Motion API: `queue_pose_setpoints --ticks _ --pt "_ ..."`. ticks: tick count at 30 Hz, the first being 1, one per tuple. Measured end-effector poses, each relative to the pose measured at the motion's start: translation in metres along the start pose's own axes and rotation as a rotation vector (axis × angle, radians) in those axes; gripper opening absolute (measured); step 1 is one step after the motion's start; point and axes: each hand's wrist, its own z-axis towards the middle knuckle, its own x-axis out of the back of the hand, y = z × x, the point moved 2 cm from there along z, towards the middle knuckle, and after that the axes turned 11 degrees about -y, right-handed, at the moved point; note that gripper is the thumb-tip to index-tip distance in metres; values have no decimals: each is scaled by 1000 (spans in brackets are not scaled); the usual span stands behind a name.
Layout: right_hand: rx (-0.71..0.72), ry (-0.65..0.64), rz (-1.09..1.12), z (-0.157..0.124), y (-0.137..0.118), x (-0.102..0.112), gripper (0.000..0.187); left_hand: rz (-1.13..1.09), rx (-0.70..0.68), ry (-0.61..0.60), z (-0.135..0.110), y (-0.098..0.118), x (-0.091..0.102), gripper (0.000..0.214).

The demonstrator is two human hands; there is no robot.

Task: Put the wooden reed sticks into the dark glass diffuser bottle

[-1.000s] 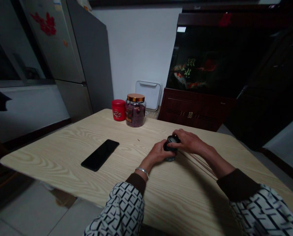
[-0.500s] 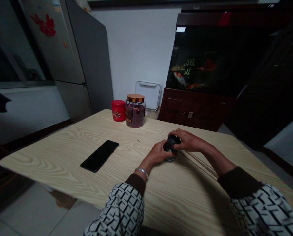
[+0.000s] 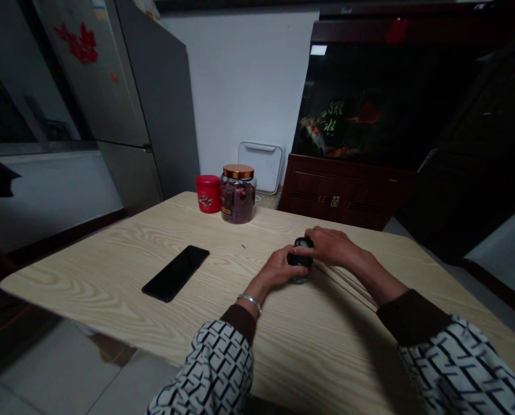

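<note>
A small dark glass jar (image 3: 300,279) stands upright on the table, with my left hand (image 3: 280,266) wrapped round its side. A round black lid (image 3: 303,242) sits at the jar's top, and my right hand (image 3: 330,245) grips it from above and the right. Both hands are closed and nearly touching. Whether the lid rests fully on the rim is hidden by the fingers. Thin wooden chopsticks (image 3: 348,282) lie on the table under my right forearm, partly covered by it.
A black phone (image 3: 175,273) lies on the wooden table (image 3: 110,271) to the left. Toward the far edge stand a red canister (image 3: 208,194) and a large jar (image 3: 238,199) with a copper-coloured lid. Behind are a fridge (image 3: 166,109) and a fish tank (image 3: 370,104).
The black lid, tilted in my right hand before, now lies flatter on the jar. My right hand has shifted slightly to the right; my left hand keeps its place on the jar.
</note>
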Motion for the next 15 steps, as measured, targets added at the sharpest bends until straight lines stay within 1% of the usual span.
queue_pose_setpoints --ticks 1,2,4,7,9,11,13,15 --pt "3 -6 -15 1 -1 0 56 35 -12 10 0 0 0 50" --pt "36 -9 -13 2 -2 1 50 69 -22 17 0 1 0 49" --pt "163 -10 29 3 -1 6 41 105 -24 16 0 1 1 49" --pt "342 29 173 0 4 20 46 157 -9 24 0 2 2 52" --pt "405 90 337 -4 11 30 48 206 -2 30 0 3 3 56" --pt "429 170 534 -11 19 32 49 225 -1 28 -1 4 3 61" --pt "426 256 736 -21 28 21 50 214 -4 26 -1 4 3 64" --pt "389 330 915 -33 35 -4 48 198 -16 28 -1 4 2 64"
